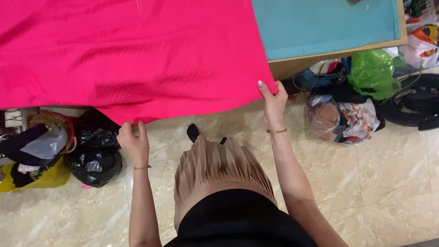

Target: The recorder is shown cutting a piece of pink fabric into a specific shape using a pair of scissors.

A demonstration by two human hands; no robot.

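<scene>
Both hands pinch the hanging hem of the pink cloth (128, 55): the left hand (133, 142) at lower centre-left with fingers curled onto the edge, the right hand (273, 101) at the corner by the table (329, 27) edge. An even pull from both hands would likely keep it flat. The cloth (bright, smooth, faintly creased) fills the upper left, draped over the teal-topped table.
</scene>
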